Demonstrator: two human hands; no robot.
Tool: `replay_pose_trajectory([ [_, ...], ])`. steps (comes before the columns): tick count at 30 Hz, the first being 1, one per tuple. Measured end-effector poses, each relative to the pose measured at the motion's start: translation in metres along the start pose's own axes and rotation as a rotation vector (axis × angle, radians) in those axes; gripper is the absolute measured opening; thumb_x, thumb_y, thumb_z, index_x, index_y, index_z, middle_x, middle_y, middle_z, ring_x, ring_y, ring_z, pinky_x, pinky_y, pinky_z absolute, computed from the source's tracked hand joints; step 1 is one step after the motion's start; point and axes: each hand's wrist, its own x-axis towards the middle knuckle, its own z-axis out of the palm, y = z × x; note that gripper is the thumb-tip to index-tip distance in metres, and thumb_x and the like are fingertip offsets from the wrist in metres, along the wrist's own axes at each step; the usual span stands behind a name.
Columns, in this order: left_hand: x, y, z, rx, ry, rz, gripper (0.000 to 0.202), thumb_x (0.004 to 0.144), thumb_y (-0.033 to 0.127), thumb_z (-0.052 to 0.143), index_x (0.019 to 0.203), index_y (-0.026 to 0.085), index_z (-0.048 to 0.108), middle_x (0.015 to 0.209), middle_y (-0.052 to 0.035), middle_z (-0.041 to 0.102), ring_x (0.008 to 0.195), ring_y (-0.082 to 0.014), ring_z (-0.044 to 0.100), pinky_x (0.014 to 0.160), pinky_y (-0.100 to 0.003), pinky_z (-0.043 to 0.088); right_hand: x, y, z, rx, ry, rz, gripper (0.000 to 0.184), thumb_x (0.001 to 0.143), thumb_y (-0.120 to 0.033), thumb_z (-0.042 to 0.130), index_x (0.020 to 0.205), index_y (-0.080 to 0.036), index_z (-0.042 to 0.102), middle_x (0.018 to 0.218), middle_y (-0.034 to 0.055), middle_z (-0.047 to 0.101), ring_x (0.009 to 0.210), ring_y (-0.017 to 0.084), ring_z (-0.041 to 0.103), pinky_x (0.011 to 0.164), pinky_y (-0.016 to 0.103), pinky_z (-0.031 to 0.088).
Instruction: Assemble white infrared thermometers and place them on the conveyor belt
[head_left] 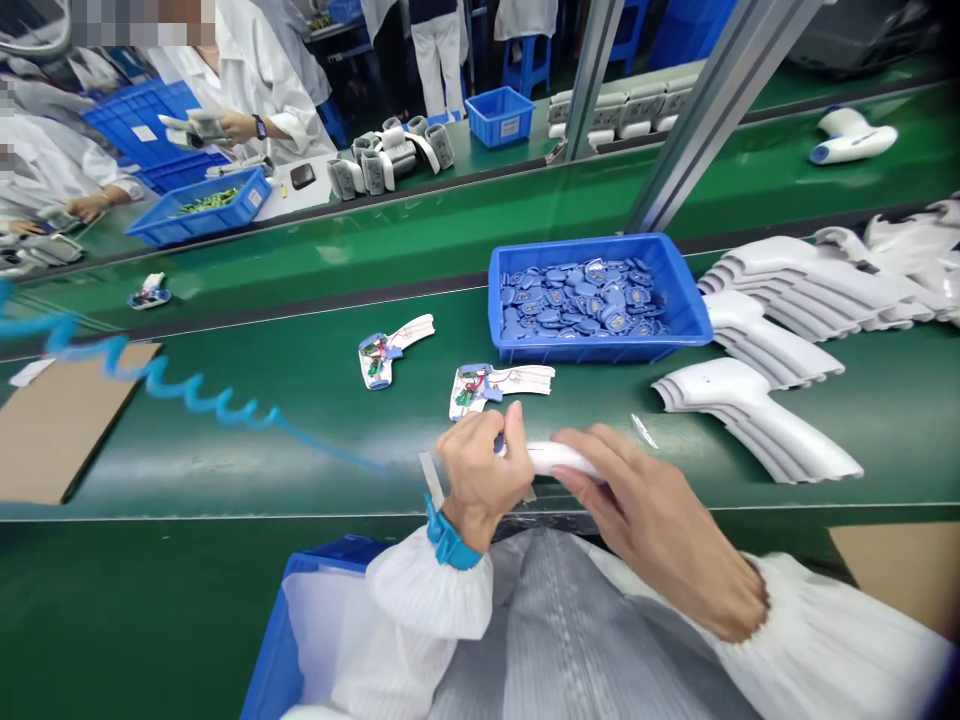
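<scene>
The left hand (480, 470) and right hand (645, 510) are clamped on a white plastic gun-shaped shell (562, 460) just above the green surface (337, 380), near its edge. If a hand slips, the shell could fall.

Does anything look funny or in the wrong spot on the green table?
One little thing does: a thin shiny sliver lies alone on the green conveyor belt, between the right hand and the stacked white plastic housings. It sits apart from the stacks and the bin, so it looks stray. I can't tell what it is.
</scene>
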Motion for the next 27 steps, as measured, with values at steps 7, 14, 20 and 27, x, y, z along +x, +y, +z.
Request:
replay_pose_trajectory([
  [7,0.004,-0.014,-0.014,0.035,-0.097,0.065,0.044,0.093,0.018,0.060,0.055,0.019,0.039,0.049,0.0037,0.042,0.049,-0.0098,0.034,0.054,-0.032,0.024,-0.009,-0.010,0.031,0.004,0.170,-0.055,0.021,0.104,-0.022,0.053,0.124,-0.016,0.054,0.091,0.0022,0.060,0.067,0.011,0.058,0.059,0.024,0.044],
  [14,0.005,-0.016,-0.013,0.008,0.002,-0.057,0.050,0.094,0.021,0.058,0.050,0.018,0.036,0.047,0.0041,0.037,0.047,-0.0094,0.030,0.052,-0.032,0.021,-0.011,-0.027,0.046,-0.021,0.215,-0.035,0.021,0.105,-0.024,0.050,0.124,-0.016,0.054,0.098,0.0073,0.065,0.077,0.016,0.063,0.065,0.028,0.049],
  [20,-0.002,-0.022,-0.037,-0.232,-0.212,-0.137,0.037,0.100,0.038,0.057,0.069,0.019,0.065,0.064,-0.0017,0.061,0.065,-0.0144,0.058,0.065,-0.028,0.043,-0.009,-0.021,0.036,0.293,0.065,0.283,0.031,0.103,-0.047,0.049,0.109,-0.019,0.063,0.088,0.0052,0.067,0.066,0.016,0.061,0.059,0.029,0.046],
  [27,-0.020,-0.026,-0.026,-0.485,0.169,-0.545,0.053,0.103,0.047,0.050,0.059,0.019,0.059,0.057,-0.0014,0.060,0.057,-0.0151,0.059,0.063,-0.029,0.048,0.011,-0.015,0.029,0.776,-0.558,0.814,0.055,0.094,-0.071,0.042,0.089,-0.020,0.063,0.061,0.0000,0.057,0.046,0.013,0.043,0.047,0.028,0.033],
])
